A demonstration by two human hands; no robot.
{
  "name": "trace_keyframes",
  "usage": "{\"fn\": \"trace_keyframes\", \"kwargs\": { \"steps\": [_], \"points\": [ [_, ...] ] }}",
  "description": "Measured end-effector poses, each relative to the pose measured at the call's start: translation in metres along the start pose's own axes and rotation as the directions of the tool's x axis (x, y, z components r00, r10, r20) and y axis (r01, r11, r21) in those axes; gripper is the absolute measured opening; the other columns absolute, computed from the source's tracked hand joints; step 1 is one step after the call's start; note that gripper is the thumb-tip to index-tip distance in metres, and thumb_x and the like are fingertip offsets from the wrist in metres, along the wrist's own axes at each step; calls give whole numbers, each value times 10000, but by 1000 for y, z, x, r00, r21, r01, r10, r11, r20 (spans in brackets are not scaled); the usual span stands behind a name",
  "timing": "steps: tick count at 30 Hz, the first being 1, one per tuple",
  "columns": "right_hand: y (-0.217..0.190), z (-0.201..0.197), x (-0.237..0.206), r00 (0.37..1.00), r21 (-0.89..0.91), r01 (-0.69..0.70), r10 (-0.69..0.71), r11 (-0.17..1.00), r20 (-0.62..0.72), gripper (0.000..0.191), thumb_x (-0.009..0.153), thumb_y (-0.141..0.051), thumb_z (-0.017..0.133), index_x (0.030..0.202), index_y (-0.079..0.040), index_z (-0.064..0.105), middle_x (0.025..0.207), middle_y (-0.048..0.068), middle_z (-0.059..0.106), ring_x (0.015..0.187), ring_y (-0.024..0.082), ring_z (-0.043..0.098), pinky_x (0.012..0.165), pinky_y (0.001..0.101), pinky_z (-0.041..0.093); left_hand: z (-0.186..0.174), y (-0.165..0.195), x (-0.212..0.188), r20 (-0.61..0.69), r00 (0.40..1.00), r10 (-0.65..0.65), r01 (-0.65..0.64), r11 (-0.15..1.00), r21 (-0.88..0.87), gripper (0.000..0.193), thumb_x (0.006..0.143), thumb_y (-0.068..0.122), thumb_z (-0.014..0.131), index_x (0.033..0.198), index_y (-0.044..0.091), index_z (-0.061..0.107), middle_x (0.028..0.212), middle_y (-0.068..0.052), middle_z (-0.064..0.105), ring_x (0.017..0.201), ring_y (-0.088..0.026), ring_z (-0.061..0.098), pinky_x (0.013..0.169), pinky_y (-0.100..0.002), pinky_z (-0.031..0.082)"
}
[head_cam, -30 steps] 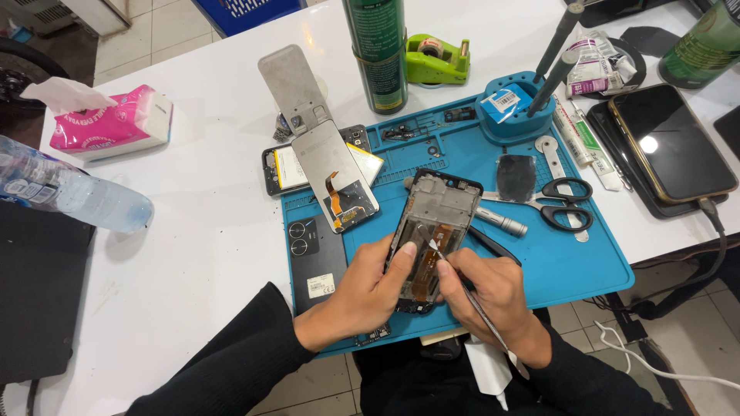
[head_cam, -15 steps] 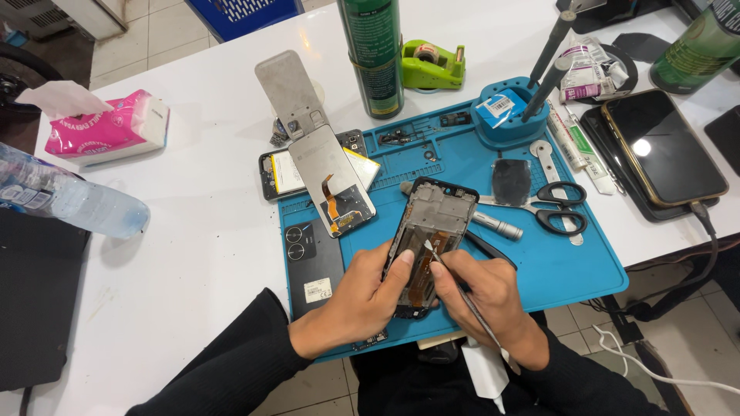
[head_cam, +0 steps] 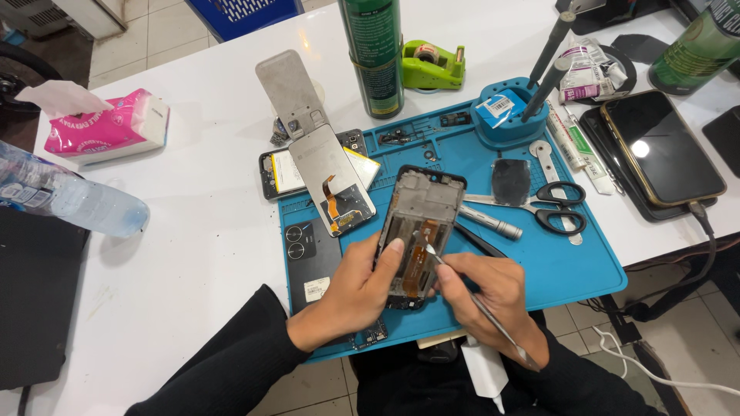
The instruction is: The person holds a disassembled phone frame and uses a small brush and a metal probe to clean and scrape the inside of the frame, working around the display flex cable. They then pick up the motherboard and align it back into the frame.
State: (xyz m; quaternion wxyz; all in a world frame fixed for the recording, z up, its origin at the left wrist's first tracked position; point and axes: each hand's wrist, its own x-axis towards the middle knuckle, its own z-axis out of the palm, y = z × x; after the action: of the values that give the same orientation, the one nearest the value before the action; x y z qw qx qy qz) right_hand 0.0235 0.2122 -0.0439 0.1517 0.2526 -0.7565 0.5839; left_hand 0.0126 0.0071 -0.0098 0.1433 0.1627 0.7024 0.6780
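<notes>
2 bare hands, dark sleeves, entering from the bottom of the frame.

Item 1: left hand (head_cam: 351,296), lower centre, fingers wrapped around the left edge of the opened phone frame (head_cam: 420,223), thumb pressed onto its inner face; grasp firm, palm turned inward.

Item 2: right hand (head_cam: 493,296), just right of the left, pinching a thin metal tool (head_cam: 470,296) like a pen; tip touches the orange flex area inside the frame, handle runs back toward the lower right. Fingers curled, knuckles up.

Item 3: phone frame, centre of the frame, tilted up off the blue work mat (head_cam: 570,270), its lower end hidden between the hands.

Item 4: mat holds a dark back cover (head_cam: 308,250) at left, a detached screen panel (head_cam: 335,181) above it, black-handled scissors (head_cam: 551,208) and a small metal cylinder (head_cam: 493,223) at right, a blue tool holder (head_cam: 505,115) at the upper right.

Item 5: white table (head_cam: 208,223). Far pieces: green spray can (head_cam: 374,54) and green tape dispenser (head_cam: 432,65) at top centre, pink tissue pack (head_cam: 108,127) and plastic bottle (head_cam: 69,200) at left, dark phone (head_cam: 663,146) on cable at right.

Item 6: tiled floor at the top edge.
</notes>
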Motion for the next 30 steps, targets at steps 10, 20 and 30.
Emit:
{"fn": "trace_keyframes", "kwargs": {
  "steps": [10,20,30],
  "points": [
    [-2,1,2,1000,-42,22,-22,999,0,145,963,-97,651,964,31,719,669,54,709,486,88,623,425,238,446,4,8,-5,47,996,76,-81,990,116,321,1110,190,422,1136,-72,606,837,-127,754,735,-161,735,668,-291,583],
    [1,2,1,1000,-20,-19,19,1000,11,153,977,-110,639,963,18,720,612,32,689,470,78,626,423,224,449,7,12,-5,71,997,37,-40,999,36,317,1103,177,411,1184,-77,582,877,-134,743,755,-170,756,665,-288,601],
    [8,0,-6,1000,82,-5,6,997,-12,177,988,-81,599,1012,55,711,711,74,737,576,108,718,502,229,566,3,5,-4,32,999,-23,24,999,-40,370,1109,220,391,1210,-76,589,949,-149,766,803,-188,765,720,-288,623]
  ]
}}
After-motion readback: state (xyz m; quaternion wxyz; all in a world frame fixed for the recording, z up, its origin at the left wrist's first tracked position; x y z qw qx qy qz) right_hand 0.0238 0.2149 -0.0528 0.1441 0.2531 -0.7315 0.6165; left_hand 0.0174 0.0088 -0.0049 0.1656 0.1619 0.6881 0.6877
